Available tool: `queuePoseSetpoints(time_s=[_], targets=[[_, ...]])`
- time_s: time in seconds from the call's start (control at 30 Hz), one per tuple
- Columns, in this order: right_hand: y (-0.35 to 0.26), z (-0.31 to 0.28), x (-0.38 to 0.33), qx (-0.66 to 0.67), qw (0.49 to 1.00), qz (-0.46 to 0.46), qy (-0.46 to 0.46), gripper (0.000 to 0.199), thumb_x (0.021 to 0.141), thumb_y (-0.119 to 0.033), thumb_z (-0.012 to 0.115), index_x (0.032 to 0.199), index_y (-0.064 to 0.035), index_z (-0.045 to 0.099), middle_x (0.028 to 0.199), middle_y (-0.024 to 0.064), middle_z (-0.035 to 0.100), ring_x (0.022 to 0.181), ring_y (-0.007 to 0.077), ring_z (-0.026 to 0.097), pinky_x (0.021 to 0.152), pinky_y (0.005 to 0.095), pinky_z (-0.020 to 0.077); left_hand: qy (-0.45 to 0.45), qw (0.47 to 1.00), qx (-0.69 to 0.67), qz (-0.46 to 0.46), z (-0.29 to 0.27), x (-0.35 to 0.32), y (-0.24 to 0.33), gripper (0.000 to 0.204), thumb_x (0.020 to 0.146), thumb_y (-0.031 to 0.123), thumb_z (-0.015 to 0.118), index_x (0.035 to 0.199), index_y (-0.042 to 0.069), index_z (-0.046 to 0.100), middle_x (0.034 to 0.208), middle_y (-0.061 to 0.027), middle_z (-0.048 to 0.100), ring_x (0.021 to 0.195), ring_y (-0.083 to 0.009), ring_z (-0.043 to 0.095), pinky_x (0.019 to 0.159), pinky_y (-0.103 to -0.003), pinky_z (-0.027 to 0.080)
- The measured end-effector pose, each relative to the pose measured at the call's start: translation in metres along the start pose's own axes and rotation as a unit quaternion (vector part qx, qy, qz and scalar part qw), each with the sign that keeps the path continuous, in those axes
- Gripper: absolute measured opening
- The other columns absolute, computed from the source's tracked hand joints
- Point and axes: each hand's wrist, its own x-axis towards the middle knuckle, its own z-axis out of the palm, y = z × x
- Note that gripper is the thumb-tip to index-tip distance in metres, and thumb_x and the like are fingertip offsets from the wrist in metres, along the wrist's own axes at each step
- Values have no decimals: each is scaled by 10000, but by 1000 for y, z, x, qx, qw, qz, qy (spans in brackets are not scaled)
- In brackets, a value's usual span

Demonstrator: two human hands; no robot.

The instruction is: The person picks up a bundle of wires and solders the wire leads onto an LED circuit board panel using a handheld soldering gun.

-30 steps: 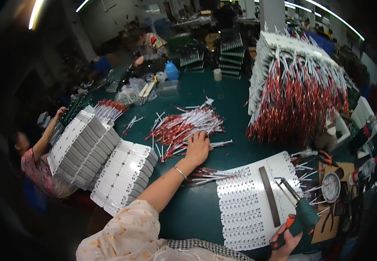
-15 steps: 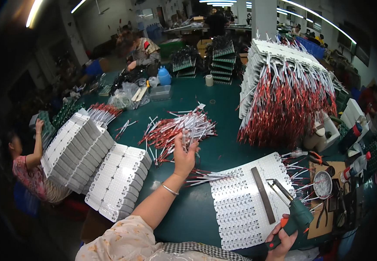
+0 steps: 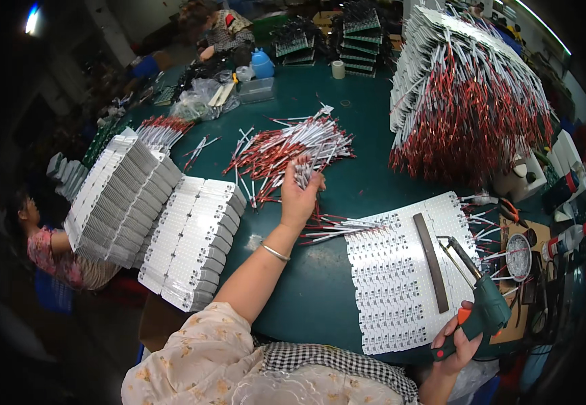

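My left hand [image 3: 299,192] is closed around a small bunch of white and red wires [image 3: 303,174], at the near edge of a loose wire pile [image 3: 293,150]. In my right hand [image 3: 456,347] is a green soldering gun [image 3: 489,307] with an orange trigger, its metal tip pointing up and left above a white circuit board panel [image 3: 387,290]. A dark flat bar [image 3: 430,263] lies across the panel. Wires [image 3: 347,226] stick out from the panel's left edge, and more wires from its right edge.
Stacks of white panels [image 3: 191,236] stand at left. A tall stack of wired panels [image 3: 468,88] rises at far right. Pliers [image 3: 511,210], a round dish [image 3: 518,262] and bottles [image 3: 563,243] sit on the right. A co-worker [image 3: 46,243] sits at left, another [image 3: 222,30] farther back.
The view has tipped downward, so the table sits higher in the picture. My left hand stays by the wire pile. The left co-worker's raised arm has come down.
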Motion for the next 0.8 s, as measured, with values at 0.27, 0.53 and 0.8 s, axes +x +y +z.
queuePoseSetpoints(time_s=[0.27, 0.53, 0.8], targets=[[-1, 2, 1, -1, 1000, 15, 6, 513, 847, -111, 576, 1265, 91, 358, 710, 100, 505, 438, 145, 515, 382, 251, 477, -39, 997, -70, 15, -3, 10, 9, 214, 908, 36, 589, 1072, 47, 452, 820, -40, 559, 741, -136, 581, 770, -307, 504], [-2, 7, 1, 7, 1000, 16, 8, 526, 843, -124, 592, 1262, 94, 360, 708, 98, 510, 437, 142, 516, 377, 247, 469, -85, 994, 7, -65, -9, 3, 8, 192, 890, 73, 642, 1039, 30, 530, 805, -18, 587, 731, -100, 581, 730, -247, 489], [-3, 16, 2, 20, 999, 22, 40, 603, 783, -128, 641, 1255, 111, 352, 684, 113, 533, 441, 158, 526, 392, 256, 478, -86, 992, -90, -34, 0, 6, 25, 93, 977, 131, 513, 1025, 61, 474, 712, 0, 471, 605, -87, 447, 680, -302, 487]])
